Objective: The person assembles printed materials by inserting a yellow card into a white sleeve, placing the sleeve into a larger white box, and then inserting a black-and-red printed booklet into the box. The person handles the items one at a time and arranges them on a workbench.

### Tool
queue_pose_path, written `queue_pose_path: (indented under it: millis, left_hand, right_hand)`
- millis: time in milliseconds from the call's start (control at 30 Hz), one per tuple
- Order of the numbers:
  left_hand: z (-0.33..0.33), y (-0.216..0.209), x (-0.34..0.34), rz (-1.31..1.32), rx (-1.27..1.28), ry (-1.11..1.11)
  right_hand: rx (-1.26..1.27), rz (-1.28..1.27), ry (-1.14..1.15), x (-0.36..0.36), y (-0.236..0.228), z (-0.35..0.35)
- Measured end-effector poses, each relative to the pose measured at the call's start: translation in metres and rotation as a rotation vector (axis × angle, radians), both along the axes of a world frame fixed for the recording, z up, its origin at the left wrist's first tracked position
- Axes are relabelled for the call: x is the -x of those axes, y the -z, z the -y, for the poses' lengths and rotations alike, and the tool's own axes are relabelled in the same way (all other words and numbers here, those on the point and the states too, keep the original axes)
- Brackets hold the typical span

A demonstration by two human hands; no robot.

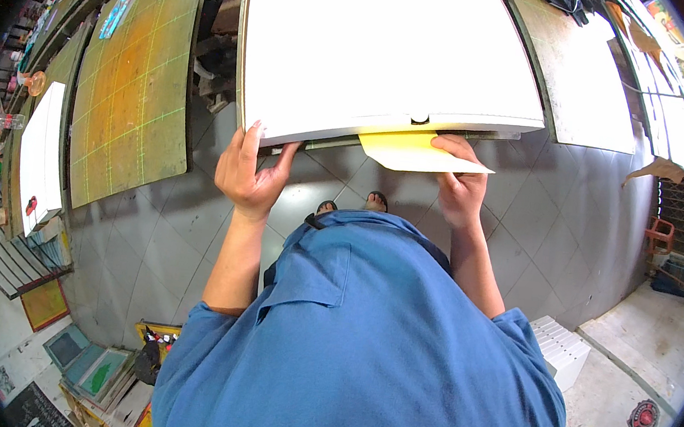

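A broad stack of white sheets lies on the table in front of me, its near edge slightly curved. My left hand grips its near left corner, the fingertips on top and the thumb against the front edge. Partly tucked at the stack's front edge is a yellow sheet, its free part sticking out toward me. My right hand pinches that sheet near its right end, with the thumb and fingers on opposite faces. A small black piece shows at the stack's front edge.
To the left stands a greenish board marked with a grid, and beyond it a white panel. Another table with white sheets is at the right. Grey floor tiles surround my feet. A white ridged block sits behind my right elbow.
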State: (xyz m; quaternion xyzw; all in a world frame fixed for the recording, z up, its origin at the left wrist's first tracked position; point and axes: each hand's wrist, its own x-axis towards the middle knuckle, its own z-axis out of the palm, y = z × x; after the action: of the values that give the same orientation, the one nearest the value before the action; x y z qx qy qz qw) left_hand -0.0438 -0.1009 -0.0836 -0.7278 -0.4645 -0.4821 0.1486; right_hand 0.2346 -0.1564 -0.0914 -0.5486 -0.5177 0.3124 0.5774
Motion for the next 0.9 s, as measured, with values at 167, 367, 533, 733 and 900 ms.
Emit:
queue_pose_path:
  millis: [167, 367, 533, 733, 900]
  left_hand:
    - [0.002, 0.005, 0.002, -0.022, 0.005, -0.029]
    - [-0.003, 0.006, 0.006, -0.055, -0.073, -0.016]
    - [-0.002, 0.009, 0.006, -0.049, -0.032, -0.016]
    - [0.003, 0.009, 0.006, -0.043, 0.033, -0.025]
    - [0.006, 0.011, 0.004, -0.031, 0.039, -0.03]
  right_hand:
    - [-0.117, 0.109, 0.047, 0.002, 0.0, -0.001]
    - [-0.171, 0.168, 0.029, 0.005, -0.007, -0.002]
    - [-0.08, 0.15, 0.03, 0.0, -0.007, -0.005]
    - [0.018, 0.082, -0.01, -0.008, -0.007, -0.008]
    - [0.035, 0.149, 0.032, -0.005, -0.013, -0.004]
